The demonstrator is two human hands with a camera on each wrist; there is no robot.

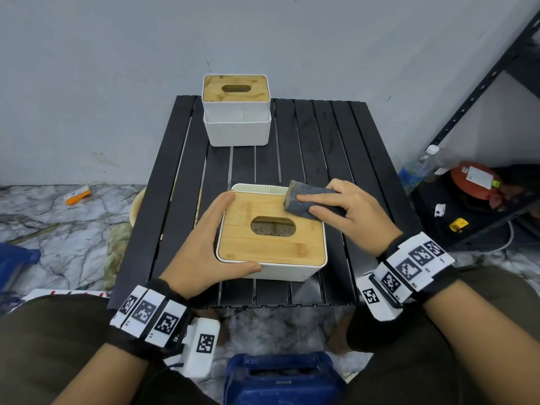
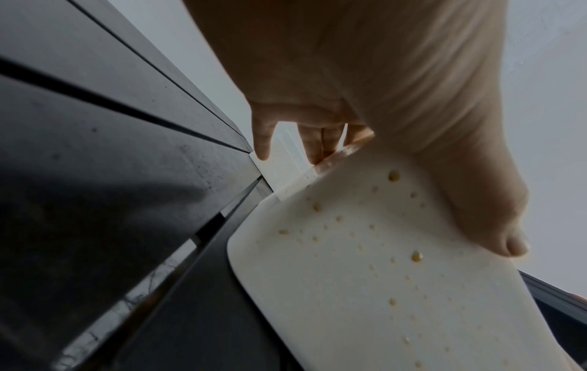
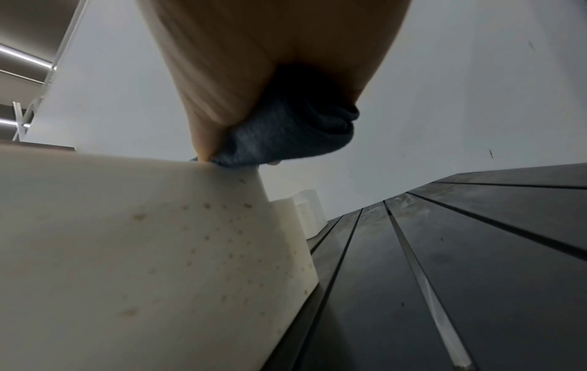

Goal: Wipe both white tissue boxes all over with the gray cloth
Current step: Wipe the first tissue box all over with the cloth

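**Cloth on the lid of the near box; speckled sides not yet clean**

The black slatted surface (image 1: 315, 133) carries both tissue boxes. The far tissue box (image 1: 236, 111) stands at the back edge, near the wall, its wooden lid blotched and its white sides spotted. The near tissue box (image 1: 273, 235) sits at the front edge between the two hands, with a bamboo lid and an oval slot.

The left hand (image 1: 204, 244) braces this box: the thumb lies along the front white wall and the fingers (image 1: 225, 200) reach along the left edge, curled around the corner. The right hand (image 1: 347, 211) presses the folded gray cloth (image 1: 309, 201) flat onto the back right corner of the lid, fingers laid over it and the thumb tucked behind, so it grasps the cloth.

Both wrist views show yellow-brown specks on the white walls, so I judge the sides are unwiped. The risks: the box stands close to the front edge, and a hard stroke toward the body could push it off if the left hand loosens. The left hand also covers the left and front walls, which could be missed unless it shifts. The cloth's folded end could catch in the slot.

Off the surface, a clear bottle (image 1: 420, 165) and a red object (image 1: 473, 182) sit at the right by a dark metal shelf (image 1: 482, 83); none blocks the wiping. A blue object (image 1: 280, 378) lies below, between the knees.
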